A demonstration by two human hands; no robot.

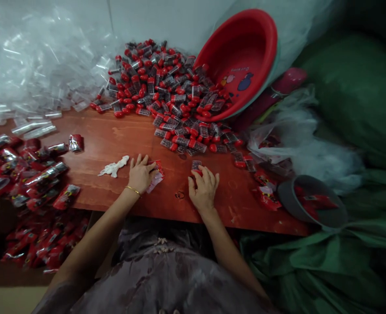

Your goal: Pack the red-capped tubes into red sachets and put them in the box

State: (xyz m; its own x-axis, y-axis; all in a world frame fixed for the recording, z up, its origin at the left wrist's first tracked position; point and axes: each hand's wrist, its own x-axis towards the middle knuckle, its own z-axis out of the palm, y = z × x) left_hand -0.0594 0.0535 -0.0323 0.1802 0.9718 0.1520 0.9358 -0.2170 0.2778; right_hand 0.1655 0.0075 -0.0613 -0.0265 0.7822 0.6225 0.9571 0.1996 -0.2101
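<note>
Person: seen from above, patterned grey clothing at 6 o'clock, both bare forearms reaching up onto a reddish wooden counter [121, 135].
Left hand [141, 174]: palm down on the counter just left of centre, a thin gold bracelet [133, 189] at the wrist; its grip presses on a red and clear packet [156, 174] that pokes out at the hand's 3 o'clock side.
Right hand [203, 188]: palm down just right of centre, fingers curled; its grip pinches a small red-capped tube [196, 166] at the fingertips, at the hand's 11 o'clock.
White scrap [114, 167]: a crumpled white bit lying on the counter at 9 o'clock of the left hand, near it but not touching.
Filled packets [25, 174]: a heap of shiny red packets at 9 o'clock, spilling off the counter edge toward 7 o'clock.
Grey bowl [310, 203]: at 4 o'clock, off the counter edge, with red packets inside.
Tube pile [166, 91]: many red-capped tubes heaped at 12 o'clock, well beyond both hands.
Red basin [245, 56]: tipped on its side at 1 o'clock, tubes spilling from its mouth into the pile.
Clear sleeves [32, 61]: a mound of empty clear plastic at 10 o'clock.
Green sacks [353, 87]: at 2 to 4 o'clock, beside the counter.
</note>
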